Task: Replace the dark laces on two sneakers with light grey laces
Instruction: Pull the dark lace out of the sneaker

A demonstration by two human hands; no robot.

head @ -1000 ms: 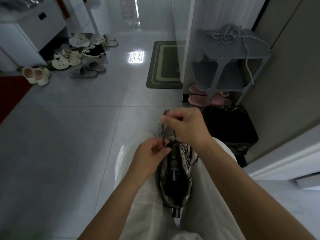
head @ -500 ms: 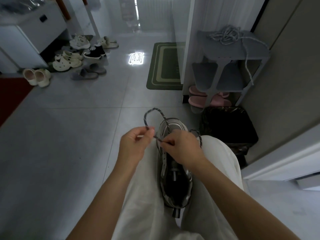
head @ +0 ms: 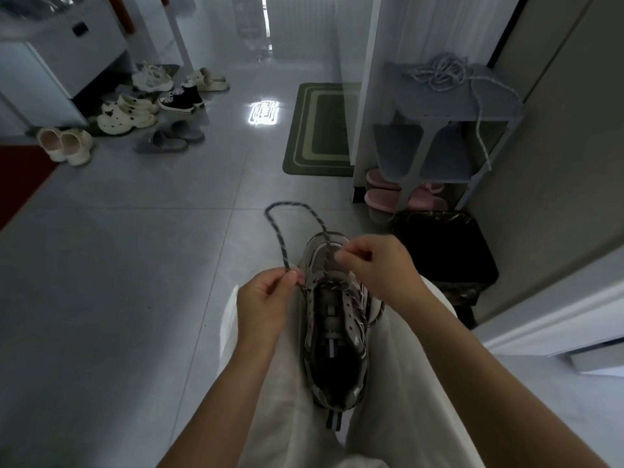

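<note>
left hand (head: 266,300) and right hand (head: 380,265) each pinch the dark lace (head: 277,238) over the sneaker (head: 334,336).

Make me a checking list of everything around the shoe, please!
surface: grey tiled floor; the sneaker lies on the person's lap, toe pointing away.
job's things: dark lace partly pulled out, looping above the toe; light grey laces piled on the shelf, one end hanging down.
clutter: loose shoes, pink slippers, black bin.
grips: left hand pinches the dark lace; right hand pinches it near the toe.
cables: nothing seen.
surroundings: green mat, white cabinet.
</note>
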